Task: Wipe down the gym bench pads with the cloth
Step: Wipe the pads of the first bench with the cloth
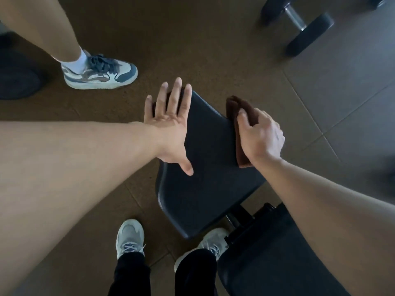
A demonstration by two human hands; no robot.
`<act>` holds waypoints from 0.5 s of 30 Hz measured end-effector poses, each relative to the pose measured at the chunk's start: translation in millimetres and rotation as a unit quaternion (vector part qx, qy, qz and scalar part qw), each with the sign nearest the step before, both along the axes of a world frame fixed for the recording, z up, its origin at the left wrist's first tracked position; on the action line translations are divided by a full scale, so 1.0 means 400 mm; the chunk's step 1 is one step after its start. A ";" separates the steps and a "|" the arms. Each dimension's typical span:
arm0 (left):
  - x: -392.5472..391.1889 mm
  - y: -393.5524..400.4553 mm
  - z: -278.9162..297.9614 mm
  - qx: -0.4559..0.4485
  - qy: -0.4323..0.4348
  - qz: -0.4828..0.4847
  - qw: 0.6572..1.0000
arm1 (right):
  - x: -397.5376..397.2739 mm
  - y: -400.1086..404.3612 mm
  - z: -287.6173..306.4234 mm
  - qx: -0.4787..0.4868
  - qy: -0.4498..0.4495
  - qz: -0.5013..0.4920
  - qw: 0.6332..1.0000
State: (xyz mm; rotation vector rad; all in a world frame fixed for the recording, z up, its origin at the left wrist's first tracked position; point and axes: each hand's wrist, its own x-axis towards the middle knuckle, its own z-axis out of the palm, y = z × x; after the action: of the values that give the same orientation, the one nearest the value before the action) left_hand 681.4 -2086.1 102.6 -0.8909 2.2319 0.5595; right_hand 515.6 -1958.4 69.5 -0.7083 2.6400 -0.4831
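Head view is looking down on a black seat pad standing in the middle of the scene, with a second black pad lying near right, just beside it across a dark metal joint. Left hand is resting along the seat pad's left edge, palm turned up toward the camera, fingers spread wide and gripping nothing, thumb lying on the pad's top. Right hand is pressing a brown cloth against the seat pad's right edge, fingers curled over the cloth and holding it; the cloth is showing both beyond the fingertips and below the palm. Near the bottom, the person's own two grey shoes are standing on the brown floor, one partly hidden under the seat pad. Far left, another person's leg and blue-and-white shoe are standing well apart from the bench. Far right, a dumbbell is lying on grey tiles. No containers are showing.
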 end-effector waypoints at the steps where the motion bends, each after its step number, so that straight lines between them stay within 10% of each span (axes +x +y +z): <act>1: -0.004 0.001 0.003 -0.008 -0.011 -0.004 1.000 | 0.033 -0.045 0.011 -0.015 0.008 0.050 0.999; 10: -0.020 0.012 0.033 -0.014 -0.041 0.013 0.999 | 0.024 -0.083 0.004 -0.027 0.028 0.198 0.979; 15: -0.017 0.017 0.048 -0.003 -0.034 0.020 0.999 | -0.009 0.136 -0.034 -0.016 -0.053 -0.155 0.986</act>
State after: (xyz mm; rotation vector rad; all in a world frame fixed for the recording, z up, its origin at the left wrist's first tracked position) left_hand 674.8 -2079.3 121.7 -0.9457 2.1598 0.5331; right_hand 512.1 -1904.1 55.7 -0.2688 2.6560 -0.6313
